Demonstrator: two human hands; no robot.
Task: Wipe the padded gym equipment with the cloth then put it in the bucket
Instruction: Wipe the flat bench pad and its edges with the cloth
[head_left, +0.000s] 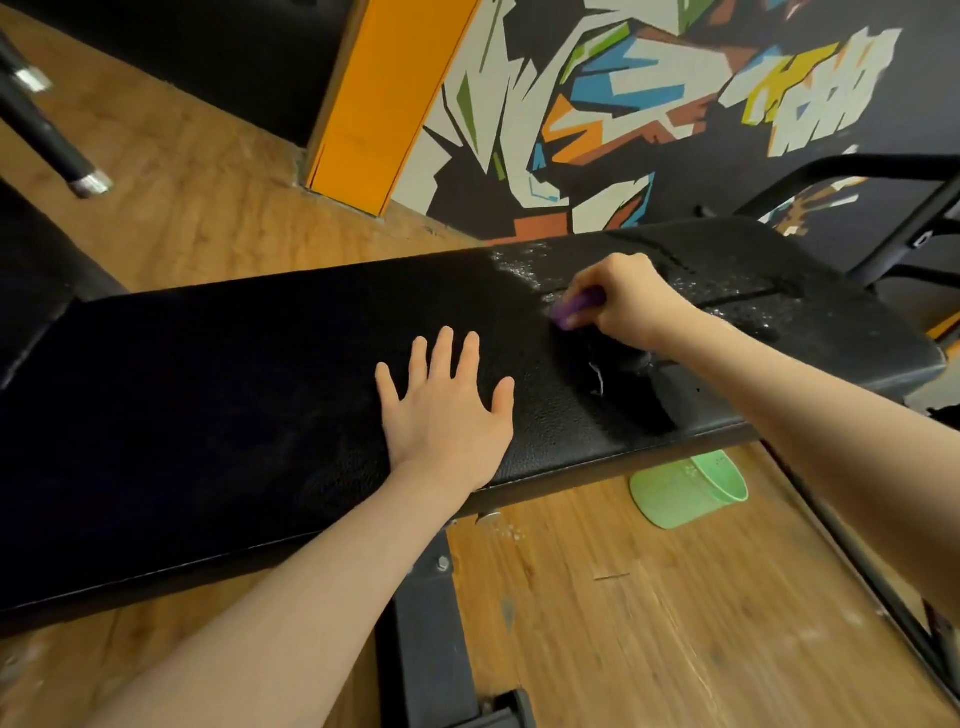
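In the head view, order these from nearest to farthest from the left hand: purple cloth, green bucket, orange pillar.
Measured from the left hand:
1. Purple cloth, up and to the right on the bench, gripped by the right hand.
2. Green bucket, on the floor under the bench's right part.
3. Orange pillar, far behind the bench.

black padded bench (260, 364), purple cloth (574, 307), green bucket (691, 491), multicoloured angular mural (623, 104).
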